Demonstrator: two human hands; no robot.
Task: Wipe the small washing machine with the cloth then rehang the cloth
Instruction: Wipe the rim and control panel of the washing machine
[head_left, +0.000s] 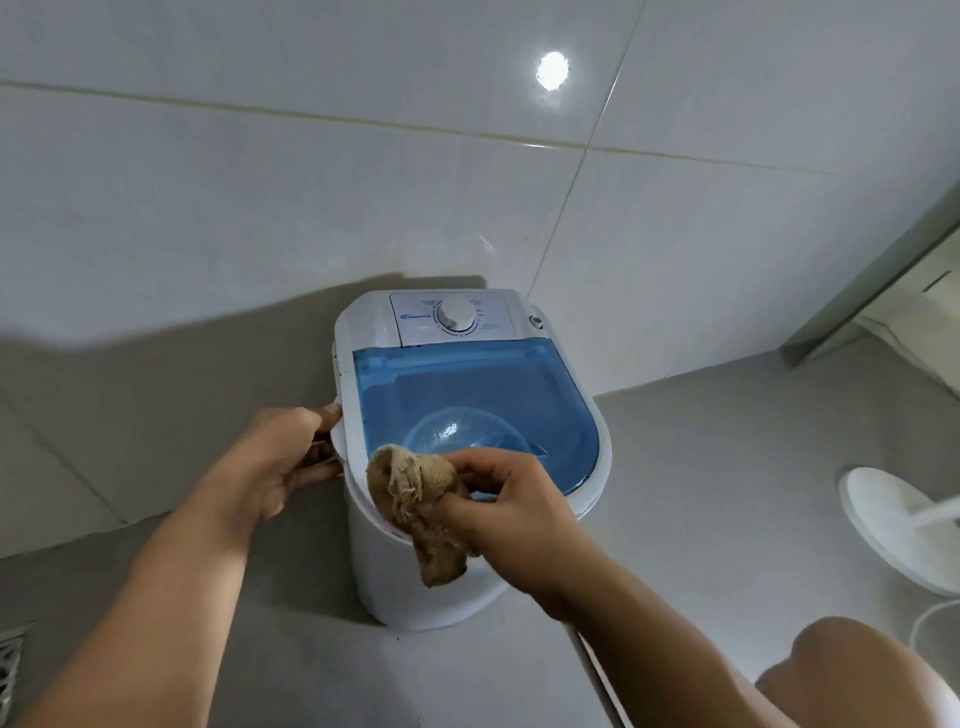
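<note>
Brown and frayed, the cloth (421, 506) is bunched in the right hand (511, 512), pinched between thumb and fingers so that a loose tail is left hanging down over the front wall of the small washing machine (415, 582); a wad gathered this way is judged to give a firm pad for rubbing, while the slack is kept off the floor (311, 649). At about nine o'clock from the cloth, the left hand (283, 462) is curled around the side handle (338, 441) on the machine's rim, fingers closed on it, and this hold is judged to be there to steady the light plastic body, so that it is not pushed across the smooth floor when pressure is applied. The cloth is held at the near left corner of the top, just at the edge of the translucent blue lid (467, 405), which is shut; whether the cloth is actually pressed against the rim cannot be told. Through the lid the tub bottom is dimly seen. Farther back, at twelve o'clock, the white control panel (452, 317) with its round dial (456, 313) is set against the tiled wall (311, 182), against which the machine has been placed. Off at three o'clock a round white base (883, 519) of some standing appliance is seen on the floor, well apart from the machine. No hook or rail for rehanging is shown. The wiping is judged to be under way at the near edge, with the lid and panel not yet reached.
</note>
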